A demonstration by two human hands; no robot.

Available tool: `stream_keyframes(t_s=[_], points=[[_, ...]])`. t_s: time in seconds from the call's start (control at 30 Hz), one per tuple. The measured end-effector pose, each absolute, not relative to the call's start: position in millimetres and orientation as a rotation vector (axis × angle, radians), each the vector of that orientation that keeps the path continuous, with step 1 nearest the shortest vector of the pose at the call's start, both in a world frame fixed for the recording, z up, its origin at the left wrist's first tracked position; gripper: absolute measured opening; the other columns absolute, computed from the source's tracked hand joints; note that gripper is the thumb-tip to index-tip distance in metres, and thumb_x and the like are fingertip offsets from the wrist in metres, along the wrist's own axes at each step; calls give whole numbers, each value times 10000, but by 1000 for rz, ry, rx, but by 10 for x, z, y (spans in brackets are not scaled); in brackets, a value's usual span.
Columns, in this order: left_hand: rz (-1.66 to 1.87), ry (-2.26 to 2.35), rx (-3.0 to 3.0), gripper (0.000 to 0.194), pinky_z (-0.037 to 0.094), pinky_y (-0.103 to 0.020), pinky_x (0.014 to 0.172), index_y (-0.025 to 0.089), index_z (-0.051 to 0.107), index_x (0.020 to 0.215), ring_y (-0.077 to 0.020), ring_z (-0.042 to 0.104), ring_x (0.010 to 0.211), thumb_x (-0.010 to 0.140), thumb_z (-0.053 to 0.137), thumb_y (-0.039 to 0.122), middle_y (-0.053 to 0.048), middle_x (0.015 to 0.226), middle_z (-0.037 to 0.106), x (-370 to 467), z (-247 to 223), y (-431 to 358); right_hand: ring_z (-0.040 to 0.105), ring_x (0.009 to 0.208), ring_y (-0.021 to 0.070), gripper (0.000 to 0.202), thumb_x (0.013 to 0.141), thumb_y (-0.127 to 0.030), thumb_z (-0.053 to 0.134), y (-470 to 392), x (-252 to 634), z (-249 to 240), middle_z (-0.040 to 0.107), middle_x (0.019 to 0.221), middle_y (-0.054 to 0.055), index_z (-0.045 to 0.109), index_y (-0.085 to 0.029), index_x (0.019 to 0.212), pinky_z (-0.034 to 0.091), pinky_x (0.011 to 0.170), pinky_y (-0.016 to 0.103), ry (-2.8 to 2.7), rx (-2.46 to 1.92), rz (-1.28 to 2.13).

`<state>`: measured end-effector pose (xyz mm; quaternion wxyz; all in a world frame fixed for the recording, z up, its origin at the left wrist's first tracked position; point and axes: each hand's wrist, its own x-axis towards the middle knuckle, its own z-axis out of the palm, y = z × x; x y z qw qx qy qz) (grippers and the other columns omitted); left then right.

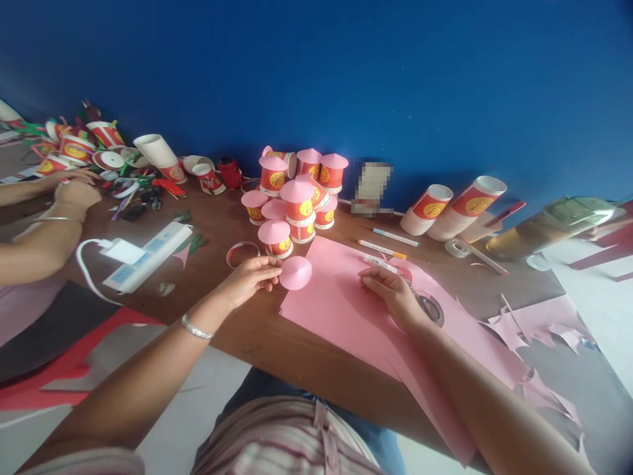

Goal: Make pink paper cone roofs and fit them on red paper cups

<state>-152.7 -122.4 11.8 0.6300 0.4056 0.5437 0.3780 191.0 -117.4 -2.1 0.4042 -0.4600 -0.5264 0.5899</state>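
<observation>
Pinched by the rim between the fingers of my left hand (253, 277) is a small pink paper cone (296, 273), just past the left edge of the pink paper sheets (336, 303). My right hand (393, 293) hovers over or rests on those sheets, fingers curled together with nothing visible in them. Beside its fingers lies a white capped marker or glue tube (380, 263). Scissors (432, 309) lie partly hidden by my right hand. Beyond my left hand stand several red paper cups (298, 210) topped with pink cones (275, 231), some stacked.
A power strip (148, 257) with a white charger sits left, near another person's hands (79, 194) and a heap of decorated cups (76, 150). Two markers (395, 236), stacked cups (428, 210), tape (457, 248), a bottle (548, 227) and paper scraps (539, 323) lie right. A blue wall (316, 72) stands behind.
</observation>
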Motion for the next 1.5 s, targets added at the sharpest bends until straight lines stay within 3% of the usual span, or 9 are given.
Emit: stream_keyframes(t_s=[0.3,0.5,0.87,1.2,1.4,1.5], points=[[810,1236,971,395,475,-245,583,138,710,979,-125,603,628,705,871,373,-25,696,665,-1519,146,-1253,643,809,205,451,772,-619,782,-1195,1936,2,734,857,51,762,-208,959,504,798,369,-1413,-1210,1429],[809,1375,945,443,522,-279,633,130,703,997,-143,631,640,676,881,379,-24,684,668,-1795,217,-1374,652,824,209,440,774,-615,789,-1189,1931,4,737,860,54,757,-214,953,512,817,377,-1427,-1205,1459],[849,1593,977,562,532,-260,570,124,703,1089,-140,623,603,596,894,314,-20,654,676,-2294,238,-1242,668,835,219,441,786,-613,776,-1183,1940,-20,746,879,61,754,-211,966,528,825,393,-1457,-1211,1445],[916,1774,1115,437,552,-268,580,135,723,932,-163,652,649,577,881,334,-42,705,691,-2347,245,-1089,660,827,209,436,787,-608,776,-1170,1942,-41,736,876,54,748,-208,956,524,826,390,-1470,-1193,1452],[940,1937,1318,367,489,-263,558,163,683,1017,-174,644,678,708,757,346,-69,896,720,-2342,195,-1063,658,829,211,446,761,-613,789,-1174,1918,-15,727,858,48,744,-211,948,532,833,390,-1451,-1193,1453],[815,2112,1631,231,449,-264,626,211,716,902,-188,626,729,770,719,401,-47,885,735,-2189,321,-1131,649,827,215,451,771,-642,763,-1173,1912,18,729,853,53,743,-211,903,534,823,385,-1488,-1196,1427]])
